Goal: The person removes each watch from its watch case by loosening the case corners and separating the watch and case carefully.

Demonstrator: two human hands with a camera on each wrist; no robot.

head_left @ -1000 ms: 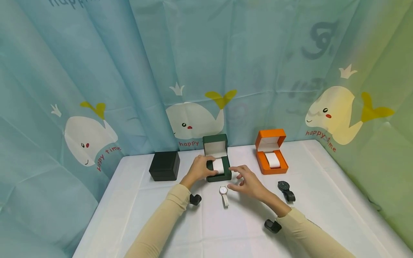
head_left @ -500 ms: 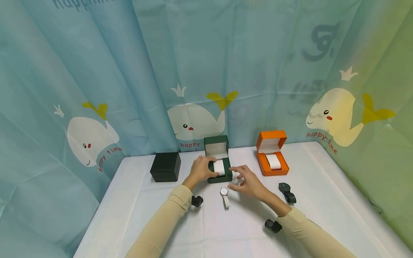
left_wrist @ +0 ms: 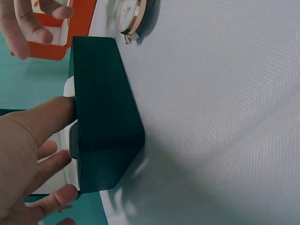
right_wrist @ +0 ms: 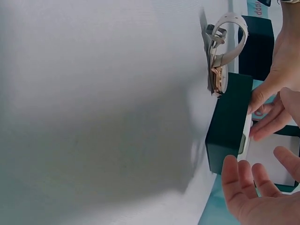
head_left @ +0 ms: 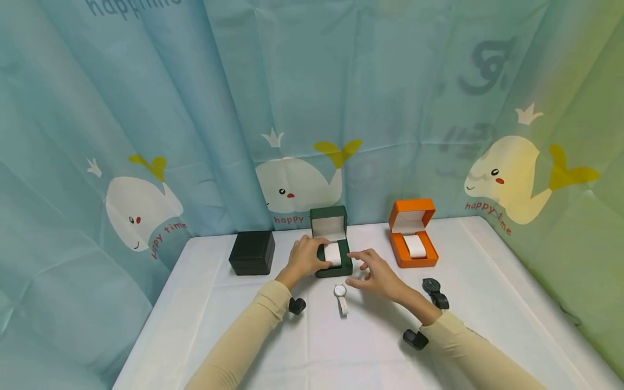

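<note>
Over near the far edge of the table [head_left: 195, 319] stands the green box [head_left: 336, 273], lid up, the left hand [head_left: 304, 257] pinching its white cushion [head_left: 333, 255]. The right hand [head_left: 377, 277] hovers just beside, fingers parted, gripping nothing; the white-strapped watch [head_left: 340, 292] lies nearer the front edge.

"happy time" on the curtain [head_left: 390, 97]

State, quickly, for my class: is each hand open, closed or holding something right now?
Left hand: holding the white cushion in the green box.
Right hand: open, holding nothing.
</note>
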